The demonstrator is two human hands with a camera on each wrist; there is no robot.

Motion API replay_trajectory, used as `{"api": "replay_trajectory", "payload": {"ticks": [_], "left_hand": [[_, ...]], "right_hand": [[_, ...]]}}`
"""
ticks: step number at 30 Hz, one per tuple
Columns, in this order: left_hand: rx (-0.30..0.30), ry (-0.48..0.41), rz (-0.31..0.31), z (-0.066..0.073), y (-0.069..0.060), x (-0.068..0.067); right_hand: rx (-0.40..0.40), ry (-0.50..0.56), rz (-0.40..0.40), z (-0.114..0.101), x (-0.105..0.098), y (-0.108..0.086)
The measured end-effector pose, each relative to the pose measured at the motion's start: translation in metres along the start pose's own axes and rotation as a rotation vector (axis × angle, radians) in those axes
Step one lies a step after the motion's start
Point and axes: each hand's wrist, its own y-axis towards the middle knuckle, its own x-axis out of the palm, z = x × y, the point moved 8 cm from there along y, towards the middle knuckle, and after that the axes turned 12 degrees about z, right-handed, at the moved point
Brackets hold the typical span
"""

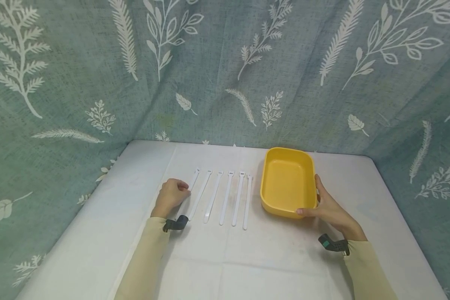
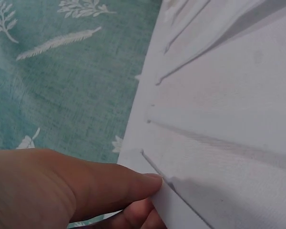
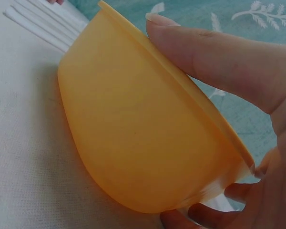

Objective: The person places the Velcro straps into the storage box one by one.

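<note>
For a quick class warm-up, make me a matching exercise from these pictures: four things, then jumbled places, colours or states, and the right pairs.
1. Left hand
2. Right hand
3. Yellow container
4. Backdrop cloth

A. Blue-green with white plant prints
B. Pinching the leftmost white strip
C. Open-topped, right of the row of strips
D. Gripping a container

Pairs: 1-B, 2-D, 3-C, 4-A.

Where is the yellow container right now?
In the head view, the yellow container is just right of the white strips, with the right hand gripping it.
</note>
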Motion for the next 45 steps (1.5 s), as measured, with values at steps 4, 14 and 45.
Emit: {"api": "replay_trajectory", "payload": {"ticks": [4,14,45], "left_hand": [[0.009,-0.006,-0.018,-0.001,0.0,0.0],[0.01,-0.06,-0.05,0.0,0.003,-0.004],[-0.092,-0.466,-0.108,0.012,-0.001,-0.004]], "right_hand": [[-0.009,0.008,0.002,0.0,-0.001,0.0],[-0.031,0.03,0.006,-0.003,-0.001,0.0],[-0.016,0.034,-0.003,-0.001,0.0,0.001]]}}
